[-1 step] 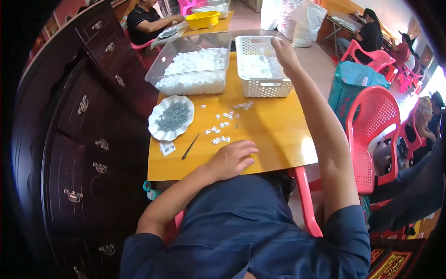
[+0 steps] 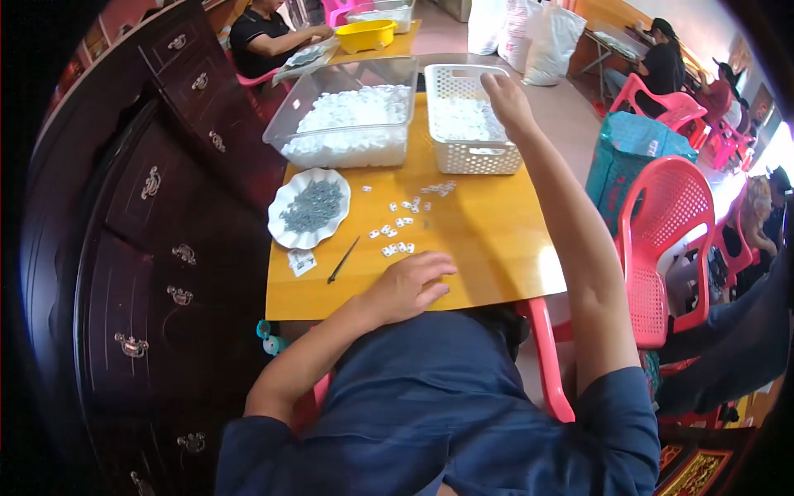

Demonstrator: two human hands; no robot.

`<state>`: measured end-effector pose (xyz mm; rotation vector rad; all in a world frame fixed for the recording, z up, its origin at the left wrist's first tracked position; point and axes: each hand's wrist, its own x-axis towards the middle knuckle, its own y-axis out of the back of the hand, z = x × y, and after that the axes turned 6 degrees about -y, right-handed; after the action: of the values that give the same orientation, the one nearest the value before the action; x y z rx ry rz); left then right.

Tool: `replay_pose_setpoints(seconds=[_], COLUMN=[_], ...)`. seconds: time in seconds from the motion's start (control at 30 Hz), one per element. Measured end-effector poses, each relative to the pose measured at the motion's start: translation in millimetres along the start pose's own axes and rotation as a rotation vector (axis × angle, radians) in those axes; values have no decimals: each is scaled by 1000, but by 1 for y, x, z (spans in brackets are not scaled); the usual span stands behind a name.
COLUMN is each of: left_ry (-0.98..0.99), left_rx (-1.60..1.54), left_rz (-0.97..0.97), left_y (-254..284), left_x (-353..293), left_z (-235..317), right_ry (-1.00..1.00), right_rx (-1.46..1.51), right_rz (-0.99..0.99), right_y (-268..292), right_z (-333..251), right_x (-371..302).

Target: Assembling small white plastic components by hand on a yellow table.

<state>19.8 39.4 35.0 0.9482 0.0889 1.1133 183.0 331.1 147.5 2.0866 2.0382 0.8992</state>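
My right hand (image 2: 508, 106) reaches out over the right rim of a white perforated plastic basket (image 2: 476, 159). Its fingers are turned away behind the hand, so whether they hold anything is hidden. Many small white pieces (image 2: 465, 121) lie heaped in that basket. At the table's near edge, my left hand (image 2: 409, 285) rests palm down with fingers stretched out, holding nothing. Just beyond it several small white pieces with dark marks (image 2: 399, 248) are scattered in loose groups. A thin dark pointed tool (image 2: 343, 259) lies to the left of them.
A clear plastic bin (image 2: 347, 149) of white pieces stands left of the basket. A scalloped white plate (image 2: 284, 234) holds small grey parts (image 2: 312, 205), near a small white packet (image 2: 303, 262). Dark drawers (image 2: 132, 273) flank the left; a pink chair (image 2: 666, 240) stands right. Other people sit farther off.
The whole view has shifted slightly. A pale blur beside my right hand, over the basket, no longer shows. My left hand stays at the table edge.
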Motion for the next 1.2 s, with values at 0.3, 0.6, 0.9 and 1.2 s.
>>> replay_pose_setpoints(seconds=[0.3, 0.6, 0.9, 1.2], left_ry=[202, 222, 712, 1349], left_rx=[26, 137, -130, 38], left_rz=[94, 420, -805, -70], left_y=[60, 163, 167, -51], left_x=[-60, 4, -71, -348], left_z=[17, -10, 8, 49], right_ry=[308, 149, 68, -20], right_rx=[171, 191, 61, -323], right_rz=[202, 133, 23, -261], right_y=[-7, -6, 10, 105], right_z=[68, 70, 54, 55], right_x=[-159, -172, -191, -320])
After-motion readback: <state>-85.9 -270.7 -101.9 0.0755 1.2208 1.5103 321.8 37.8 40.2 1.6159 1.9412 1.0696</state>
